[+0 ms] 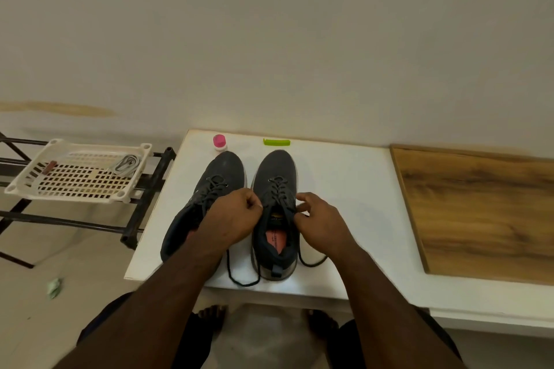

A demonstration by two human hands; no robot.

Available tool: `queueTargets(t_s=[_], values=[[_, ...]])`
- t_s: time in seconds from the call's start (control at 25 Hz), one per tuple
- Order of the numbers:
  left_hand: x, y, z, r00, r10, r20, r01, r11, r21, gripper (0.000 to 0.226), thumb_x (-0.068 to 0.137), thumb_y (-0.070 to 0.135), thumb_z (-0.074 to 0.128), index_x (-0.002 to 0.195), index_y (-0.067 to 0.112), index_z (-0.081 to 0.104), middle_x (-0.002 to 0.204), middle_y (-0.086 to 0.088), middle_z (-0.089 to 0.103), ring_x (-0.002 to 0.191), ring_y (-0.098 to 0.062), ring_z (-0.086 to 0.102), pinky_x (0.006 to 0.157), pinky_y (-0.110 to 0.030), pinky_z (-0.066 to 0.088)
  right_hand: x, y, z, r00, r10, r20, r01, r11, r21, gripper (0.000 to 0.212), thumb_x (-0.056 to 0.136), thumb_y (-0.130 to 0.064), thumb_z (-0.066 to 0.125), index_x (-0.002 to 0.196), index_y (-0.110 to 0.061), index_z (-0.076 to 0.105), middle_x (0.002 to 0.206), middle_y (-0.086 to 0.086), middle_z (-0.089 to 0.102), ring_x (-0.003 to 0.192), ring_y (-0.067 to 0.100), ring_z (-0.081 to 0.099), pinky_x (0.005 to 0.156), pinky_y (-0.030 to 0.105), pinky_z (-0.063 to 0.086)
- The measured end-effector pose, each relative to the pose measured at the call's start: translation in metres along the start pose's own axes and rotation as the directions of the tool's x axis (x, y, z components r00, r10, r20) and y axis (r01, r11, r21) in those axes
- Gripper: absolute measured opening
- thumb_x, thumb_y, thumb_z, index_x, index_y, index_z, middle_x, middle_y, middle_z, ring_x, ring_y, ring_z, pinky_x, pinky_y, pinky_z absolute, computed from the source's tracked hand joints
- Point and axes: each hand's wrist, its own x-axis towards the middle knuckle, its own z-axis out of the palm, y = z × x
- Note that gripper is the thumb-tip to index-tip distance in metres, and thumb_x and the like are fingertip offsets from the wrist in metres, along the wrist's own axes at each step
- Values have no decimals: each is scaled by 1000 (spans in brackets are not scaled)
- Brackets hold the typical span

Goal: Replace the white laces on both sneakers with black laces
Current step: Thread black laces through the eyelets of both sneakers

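Both hands are pinching black lace ends at the right sneaker: left hand and right hand, fingers curled, beside the left sneaker on the white worktop.

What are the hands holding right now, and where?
Each hand, left hand and right hand, pinches the black lace near the top eyelets of the right sneaker.
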Motion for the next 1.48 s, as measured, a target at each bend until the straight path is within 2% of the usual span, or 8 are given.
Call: queueTargets(t_s=[0.24,0.36,0.48,0.6,0.92,1.2,1.32,1.48], values=[[-13,11,-23,994,-42,101,57,986,-157,15,96,31,60,86,23,69,73,5,72,78,-13,68,69,-26,49,-11,-14,-22,990,43,-135,-11,973,232,25,91,-12,60,111,-23,70,80,0,71,79,17,68,83,41,58],[-18,18,-37,984,-66,166,88,988,-128,26,95,35,63,90,11,72,78,-3,71,71,-15,65,61,-23,48,-14,-28,-40,992,-20,-127,20,1000,-2,22,91,-13,59,105,-22,74,89,-9,71,85,13,67,80,29,54],[-25,27,-47,968,-89,235,183,890,-417,26,98,32,60,91,11,73,65,2,65,52,-7,54,49,-21,41,-18,-40,-57,995,22,-98,-45,968,-248,19,90,-17,56,90,-12,74,88,-2,74,81,17,68,76,33,58],[-30,37,-47,967,-31,252,167,824,-541,20,99,27,58,95,14,73,71,1,69,50,-5,53,46,-19,40,-29,-57,-59,1000,2,-12,-3,991,-136,21,94,-25,62,85,-11,75,81,2,75,77,19,69,74,36,57],[-33,40,-29,969,198,150,-172,970,-172,20,95,28,63,114,30,72,100,10,71,87,-11,67,71,-17,49,-19,-95,-53,947,-308,88,318,875,-365,23,98,-12,54,110,-22,72,108,-1,71,98,17,63,81,29,51],[-19,57,-40,936,331,119,-339,939,55,10,90,23,70,97,24,76,86,17,61,82,-4,60,65,-10,37,6,-115,-63,806,-592,-4,390,536,-749,22,96,-17,54,110,-26,68,99,-6,69,94,21,58,69,32,36],[-13,59,-43,958,278,74,-280,960,16,5,93,24,65,93,27,70,76,20,59,68,0,57,57,-10,34,2,-127,-56,782,-621,51,549,647,-528,28,96,-13,56,116,-23,72,105,-5,74,107,19,54,82,36,47],[-9,50,-43,965,261,4,-260,964,-59,15,94,25,63,102,25,76,86,14,70,74,-4,63,66,-16,41,-4,-101,-55,741,-591,-318,490,800,-346,31,86,-1,57,107,-17,73,108,0,69,104,21,55,87,34,49]])
